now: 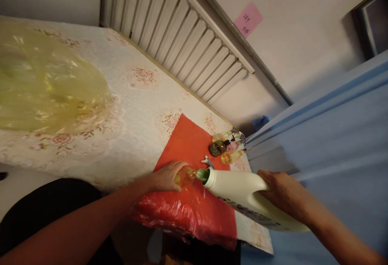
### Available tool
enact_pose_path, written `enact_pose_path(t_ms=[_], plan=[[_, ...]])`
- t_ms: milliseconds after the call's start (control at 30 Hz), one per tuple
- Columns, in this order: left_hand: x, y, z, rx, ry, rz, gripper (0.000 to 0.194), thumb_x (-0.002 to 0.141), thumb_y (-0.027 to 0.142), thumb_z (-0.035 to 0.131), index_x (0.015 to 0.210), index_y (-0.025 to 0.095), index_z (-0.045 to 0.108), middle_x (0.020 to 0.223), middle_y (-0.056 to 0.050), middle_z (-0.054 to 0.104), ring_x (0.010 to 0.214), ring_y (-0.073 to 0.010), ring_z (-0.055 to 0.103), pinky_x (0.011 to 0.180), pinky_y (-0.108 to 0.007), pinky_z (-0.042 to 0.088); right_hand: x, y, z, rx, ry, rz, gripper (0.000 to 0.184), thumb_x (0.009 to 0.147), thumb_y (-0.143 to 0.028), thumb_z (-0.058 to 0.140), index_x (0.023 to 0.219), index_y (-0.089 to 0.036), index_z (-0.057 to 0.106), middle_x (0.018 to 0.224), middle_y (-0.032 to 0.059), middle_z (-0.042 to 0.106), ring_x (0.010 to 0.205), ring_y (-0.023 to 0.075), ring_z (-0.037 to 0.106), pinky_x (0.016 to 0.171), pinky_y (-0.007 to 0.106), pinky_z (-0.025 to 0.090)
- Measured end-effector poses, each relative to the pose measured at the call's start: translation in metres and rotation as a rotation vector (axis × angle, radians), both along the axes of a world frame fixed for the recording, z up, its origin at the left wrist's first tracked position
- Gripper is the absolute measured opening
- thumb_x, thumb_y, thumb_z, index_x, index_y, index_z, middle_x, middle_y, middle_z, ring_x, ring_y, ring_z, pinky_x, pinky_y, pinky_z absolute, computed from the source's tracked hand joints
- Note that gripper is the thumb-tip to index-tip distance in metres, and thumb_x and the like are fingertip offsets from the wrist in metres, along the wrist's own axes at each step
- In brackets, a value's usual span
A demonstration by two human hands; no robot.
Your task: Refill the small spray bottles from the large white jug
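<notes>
My left hand [167, 176] is wrapped round a small clear bottle [185, 177] with an orange-yellow tint, above a red plastic sheet [189, 144]. My right hand [280, 192] grips the handle of a large cream-white jug [236, 186], tipped with its mouth toward the bottle. The jug's green spout [202, 174] meets the bottle's neck or sits just by it; whether liquid flows I cannot tell. A spray trigger head [207, 161] lies on the red sheet behind the jug's mouth.
Several small bottles, among them a dark one [217, 148] and a yellowish one [230, 157], stand at the table's far right. A yellow plastic bag [51, 83] covers the left side of the flowered tablecloth [133, 123]. A radiator [178, 34] and blue curtain [333, 135] border the table.
</notes>
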State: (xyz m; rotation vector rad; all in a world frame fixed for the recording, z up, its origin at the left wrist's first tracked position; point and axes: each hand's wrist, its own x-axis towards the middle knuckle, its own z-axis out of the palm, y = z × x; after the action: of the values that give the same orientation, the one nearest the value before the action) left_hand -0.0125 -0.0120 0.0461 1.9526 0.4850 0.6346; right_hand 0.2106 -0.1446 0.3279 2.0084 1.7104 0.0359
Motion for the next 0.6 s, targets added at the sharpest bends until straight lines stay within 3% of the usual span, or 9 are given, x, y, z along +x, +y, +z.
enact_pose_path(t_ms=[600], plan=[[0.0014, 0.0, -0.0041, 0.011, -0.001, 0.001, 0.084, 0.058, 0.022, 0.074, 0.134, 0.026, 0.039, 0.135, -0.006, 0.049, 0.126, -0.0288, 0.046, 0.107, -0.04, 0.037, 0.0015, 0.0009, 0.0, -0.01, -0.036, 0.015, 0.009, 0.077, -0.015, 0.05, 0.077, -0.021, 0.056, 0.072, 0.0038, 0.069, 0.061, 0.0149, 0.063, 0.053, 0.022, 0.031]])
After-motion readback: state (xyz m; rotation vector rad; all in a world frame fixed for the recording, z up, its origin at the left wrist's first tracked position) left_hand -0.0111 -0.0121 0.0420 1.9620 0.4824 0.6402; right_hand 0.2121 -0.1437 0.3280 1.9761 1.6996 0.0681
